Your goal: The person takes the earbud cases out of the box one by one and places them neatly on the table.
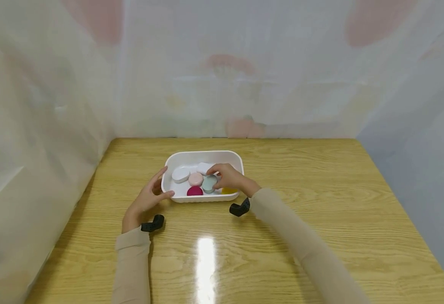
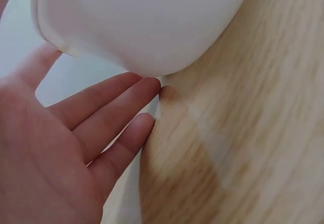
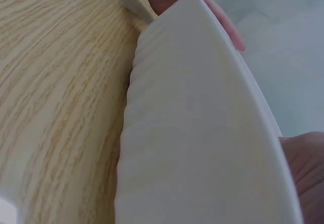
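Note:
A white oblong tub (image 1: 203, 199) with a ribbed outer wall sits on the wooden table. My left hand (image 1: 150, 197) spans its left end, thumb at the front rim; the left wrist view shows its fingers (image 2: 109, 105) fairly straight against the outer wall. Inside the tub, my right hand (image 1: 227, 175) has thumb and forefinger around a pale green round piece (image 1: 209, 184). Beside that lie a pink round piece (image 1: 196, 179), a magenta one (image 1: 194, 191), a white oval one (image 1: 180, 174), a white piece (image 1: 203, 167) and a yellow one (image 1: 228, 191), partly hidden.
The wooden table (image 1: 282, 253) runs back to a pale patterned curtain (image 1: 301, 97), with another sheet (image 1: 36, 147) along the left side. A black wrist camera (image 1: 152, 223) projects from the left wrist, and another black one (image 1: 240, 207) stands close in front of the tub.

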A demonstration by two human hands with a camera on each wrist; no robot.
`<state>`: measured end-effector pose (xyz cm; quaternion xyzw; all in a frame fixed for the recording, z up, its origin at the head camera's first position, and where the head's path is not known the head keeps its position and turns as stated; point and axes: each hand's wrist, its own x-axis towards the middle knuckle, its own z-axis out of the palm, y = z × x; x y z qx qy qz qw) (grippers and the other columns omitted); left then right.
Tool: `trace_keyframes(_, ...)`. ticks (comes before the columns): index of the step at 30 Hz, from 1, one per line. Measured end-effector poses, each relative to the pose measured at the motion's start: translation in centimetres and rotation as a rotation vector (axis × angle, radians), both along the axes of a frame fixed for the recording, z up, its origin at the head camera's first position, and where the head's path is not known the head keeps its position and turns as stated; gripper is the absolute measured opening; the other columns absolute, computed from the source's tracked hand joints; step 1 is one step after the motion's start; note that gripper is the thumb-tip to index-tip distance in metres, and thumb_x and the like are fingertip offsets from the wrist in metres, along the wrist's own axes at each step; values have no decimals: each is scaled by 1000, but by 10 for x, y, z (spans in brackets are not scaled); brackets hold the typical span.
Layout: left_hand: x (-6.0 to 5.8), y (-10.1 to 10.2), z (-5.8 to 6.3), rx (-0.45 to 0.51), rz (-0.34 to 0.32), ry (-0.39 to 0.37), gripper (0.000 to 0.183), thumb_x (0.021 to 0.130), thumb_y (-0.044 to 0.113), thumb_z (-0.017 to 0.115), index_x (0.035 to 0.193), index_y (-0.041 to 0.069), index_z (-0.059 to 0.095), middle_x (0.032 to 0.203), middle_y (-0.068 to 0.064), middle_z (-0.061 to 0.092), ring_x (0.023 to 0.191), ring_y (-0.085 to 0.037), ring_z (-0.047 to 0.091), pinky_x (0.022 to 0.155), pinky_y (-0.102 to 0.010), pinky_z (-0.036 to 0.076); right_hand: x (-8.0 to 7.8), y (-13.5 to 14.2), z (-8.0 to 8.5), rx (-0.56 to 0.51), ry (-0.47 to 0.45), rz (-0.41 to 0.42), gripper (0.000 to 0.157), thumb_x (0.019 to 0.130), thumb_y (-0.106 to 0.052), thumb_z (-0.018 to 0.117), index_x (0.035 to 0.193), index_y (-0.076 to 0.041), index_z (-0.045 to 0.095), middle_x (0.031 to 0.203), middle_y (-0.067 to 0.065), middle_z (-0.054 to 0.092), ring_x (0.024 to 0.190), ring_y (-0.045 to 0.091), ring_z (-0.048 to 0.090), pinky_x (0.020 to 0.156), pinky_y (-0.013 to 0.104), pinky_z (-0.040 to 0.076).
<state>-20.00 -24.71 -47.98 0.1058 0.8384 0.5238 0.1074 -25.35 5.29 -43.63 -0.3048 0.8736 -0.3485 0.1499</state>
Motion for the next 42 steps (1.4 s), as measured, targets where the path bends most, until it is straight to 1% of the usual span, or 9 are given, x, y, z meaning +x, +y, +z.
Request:
trace_keyframes(3,-1,-1,-2,18,1,-4,85,84,24,68,147,37,13,144,-21,40,128,-33,44,92,-14,38,-3,-2,-3,-2,-29,14,43,74,-4,75,115,-2,62,120,13,63,114,24,56,98,34,47)
trace_keyframes(7,0,0,-2,58,-4,-25,84,84,23,67,147,37,14,147,-19,36,131,-33,39,88,-7,37,-6,-3,-6,31,-28,24,43,74,-5,75,115,-4,62,118,11,63,105,21,57,93,30,49)
trace_keyframes(11,1,2,-1,83,-10,-44,83,85,24,67,147,38,13,150,-17,31,135,-33,35,90,-8,36,-6,-2,-6,96,-14,42,43,74,-6,75,115,-6,63,116,9,63,98,20,56,86,26,49)
trace_keyframes(15,2,1,0,61,-3,-33,83,85,25,67,147,37,13,150,-16,32,136,-32,34,94,-9,33,-6,-3,-6,143,-11,64,44,75,-5,73,118,-8,63,118,9,63,96,19,55,83,25,48)
trace_keyframes(20,1,1,0,85,-14,-23,84,84,23,68,148,34,14,152,-15,28,138,-33,31,92,-4,32,-6,-3,-7,153,3,41,42,74,-7,76,114,-9,66,116,8,64,97,20,56,86,27,48)
trace_keyframes(23,1,1,0,74,-18,-6,85,84,22,68,148,33,14,151,-16,30,137,-34,33,91,-4,33,-5,-2,-7,118,-23,-5,41,73,-8,77,112,-8,66,116,8,64,101,19,56,93,31,47)
trace_keyframes(27,0,2,1,44,-14,-1,85,84,24,68,148,35,14,151,-16,30,136,-33,35,96,-11,35,-4,1,-6,54,-42,-55,41,72,-9,77,111,-7,66,113,8,65,102,18,57,94,32,47)
trace_keyframes(34,-1,2,-1,97,-32,7,85,84,21,68,148,35,14,151,-17,29,135,-35,35,91,-4,35,3,9,3,-95,-34,-52,41,71,-7,77,110,-3,65,111,14,66,100,22,60,87,29,51)
trace_keyframes(42,0,3,-3,92,-26,14,85,85,20,67,148,34,13,148,-21,33,133,-36,37,89,-4,36,7,27,4,-218,-16,-99,43,70,-7,78,111,-2,65,112,16,64,100,25,59,89,35,52)
